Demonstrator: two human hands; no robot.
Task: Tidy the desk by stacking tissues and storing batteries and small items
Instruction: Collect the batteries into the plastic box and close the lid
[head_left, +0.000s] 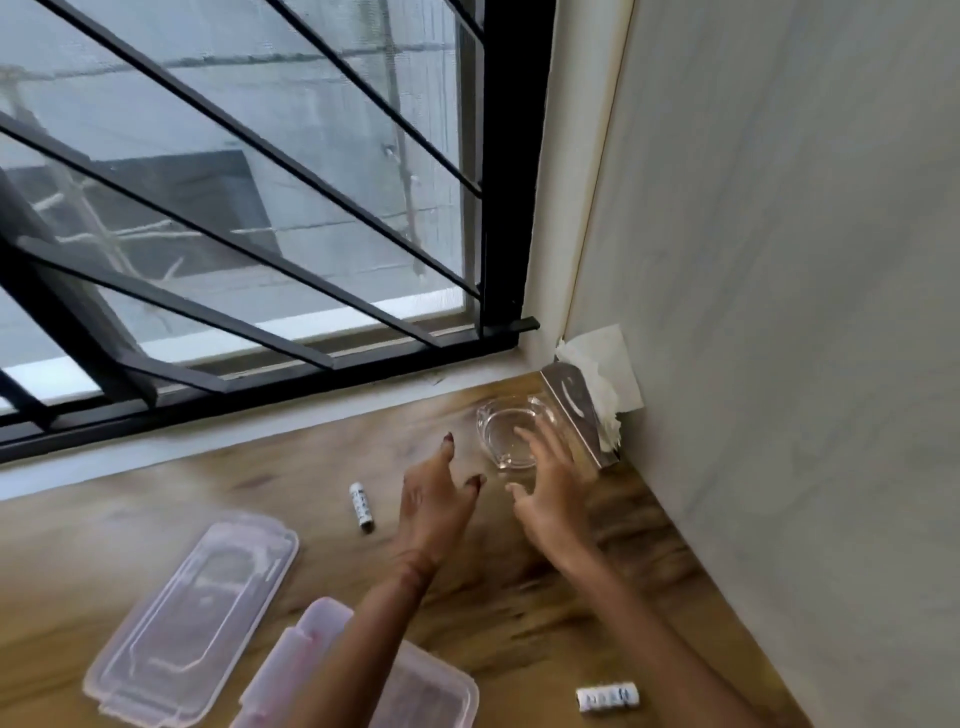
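1. Both hands reach toward the far right corner of the wooden desk (78, 551), where it meets the barred window (249, 171) and the grey wall (779, 312)
2. The left hand (436, 501) has its fingers spread and straight, holding nothing, just left of a clear glass dish (501, 426)
3. The right hand (553, 493) is open too, fingers fanned over the dish's near right side; I cannot tell whether they touch the glass
4. Just behind the dish a shiny metal holder (574, 410) stands in the corner, with white tissues (608, 364) sticking up against the wall
5. One battery (362, 506) lies on the desk left of the left hand, apart from it; a second battery (608, 698) lies nearer the person, right of the right forearm
6. A clear plastic lid (197, 618) lies flat at the near left, and beside it a clear box (431, 691) sits partly hidden under the left forearm
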